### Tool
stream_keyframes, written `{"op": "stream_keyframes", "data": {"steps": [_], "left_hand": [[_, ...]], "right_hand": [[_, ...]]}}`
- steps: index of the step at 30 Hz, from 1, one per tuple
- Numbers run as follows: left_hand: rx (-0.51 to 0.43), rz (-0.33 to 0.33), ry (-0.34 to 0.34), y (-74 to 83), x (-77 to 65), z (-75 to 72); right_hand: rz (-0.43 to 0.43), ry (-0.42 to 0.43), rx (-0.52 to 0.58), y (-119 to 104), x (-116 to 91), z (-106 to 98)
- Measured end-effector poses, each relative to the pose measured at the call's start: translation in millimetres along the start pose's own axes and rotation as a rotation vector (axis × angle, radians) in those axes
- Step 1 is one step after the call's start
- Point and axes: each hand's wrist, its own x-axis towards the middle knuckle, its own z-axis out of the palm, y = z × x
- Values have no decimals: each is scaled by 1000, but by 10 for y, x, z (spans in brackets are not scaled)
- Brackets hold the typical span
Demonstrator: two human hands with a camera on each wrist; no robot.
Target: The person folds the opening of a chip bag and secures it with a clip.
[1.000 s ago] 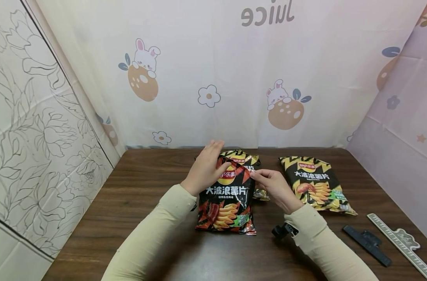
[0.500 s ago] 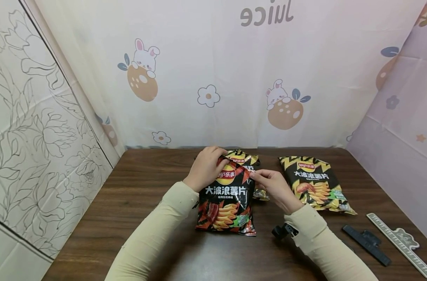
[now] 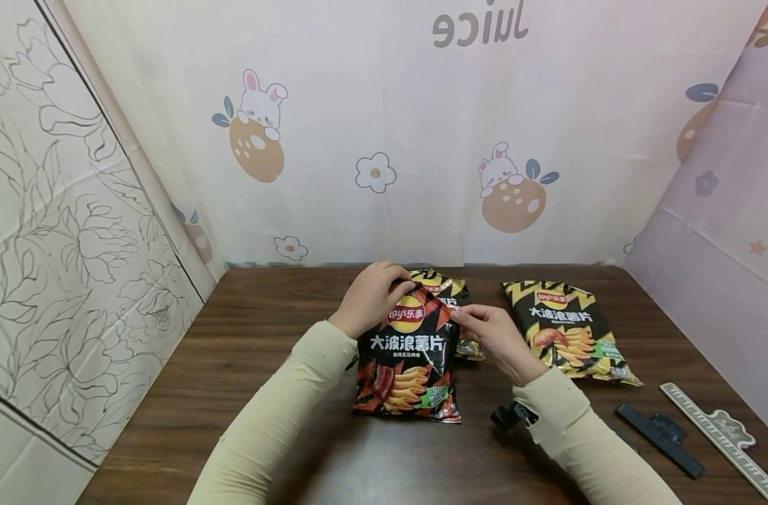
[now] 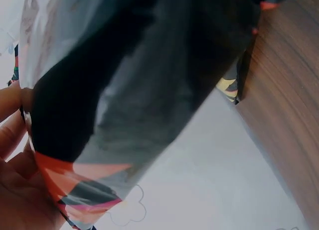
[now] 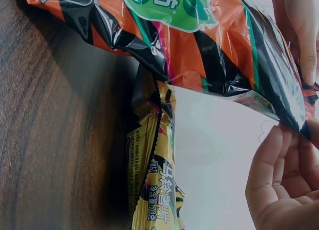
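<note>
A black-and-red Lay's chip bag [image 3: 409,382] stands nearly upright on the wooden table, its front towards me. Across its top left edge my left hand [image 3: 369,298] grips the bag, thumb in front and fingers behind. My right hand [image 3: 496,340] pinches the top right corner between thumb and fingertips. In the left wrist view the bag's dark, shiny side [image 4: 129,90] fills much of the picture. From the right wrist, the chip bag [image 5: 209,51] tapers towards both hands. Part of its upper left front is covered by my left hand.
Behind it a yellow-and-black chip bag [image 3: 468,351] lies partly hidden. Another yellow-and-black chip bag [image 3: 560,330] lies to the right. A black bag clip [image 3: 658,438] and a pale, long clip [image 3: 724,438] lie at the table's right side. A patterned curtain [image 3: 384,126] hangs behind the table.
My left hand has lowered from raised, straight fingers to grip the bag's top left edge. My right hand keeps its pinch on the right corner, and the bag stands as before.
</note>
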Motion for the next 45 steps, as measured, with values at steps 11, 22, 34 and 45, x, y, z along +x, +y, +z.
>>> {"op": "stream_keyframes", "data": {"steps": [11,22,34,45], "left_hand": [[-22,1,-29,2,21,-31],[-87,-35,-80,36,28,-94],[-191,-95,-126,49,51,-181],[-172,-55,-137,15,70,-229]], "right_hand": [[-3,1,-42,21,-11,-20],[-25,21,-90,26,-29,-29],[-63,30,-112,-28,-64,-6],[-122,67,-168,30,-44,-1]]}}
